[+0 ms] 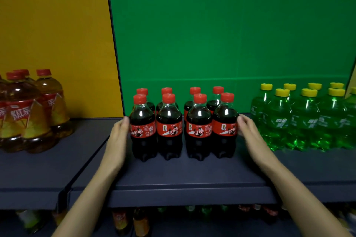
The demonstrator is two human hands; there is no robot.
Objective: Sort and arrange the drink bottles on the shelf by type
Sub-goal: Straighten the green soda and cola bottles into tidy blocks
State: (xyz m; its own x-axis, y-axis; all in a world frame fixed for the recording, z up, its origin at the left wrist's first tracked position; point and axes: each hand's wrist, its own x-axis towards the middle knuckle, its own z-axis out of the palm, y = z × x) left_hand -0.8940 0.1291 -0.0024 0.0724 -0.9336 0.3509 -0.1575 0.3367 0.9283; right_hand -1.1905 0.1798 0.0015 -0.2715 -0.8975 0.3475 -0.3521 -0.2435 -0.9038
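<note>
Dark shelf (192, 173) holds red-capped cola bottles (169, 125) (two rows), left hand (117, 140), right hand (248, 131) flat against them.

Colas (169, 127) between left hand (117, 140), right hand (248, 131)

Head view faces forward, slightly down, seemingly near the shelf (188, 175)

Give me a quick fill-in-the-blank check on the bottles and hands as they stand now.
1. The cola bottles stand in two rows of ____ each.
2. The green soda bottles have ____ caps.
3. The tea bottles stand to the ____ of the cola bottles.
4. The left hand is at the left end of the front cola row, the right hand at its ____ end.

Missing words: four; yellow; left; right.
</note>
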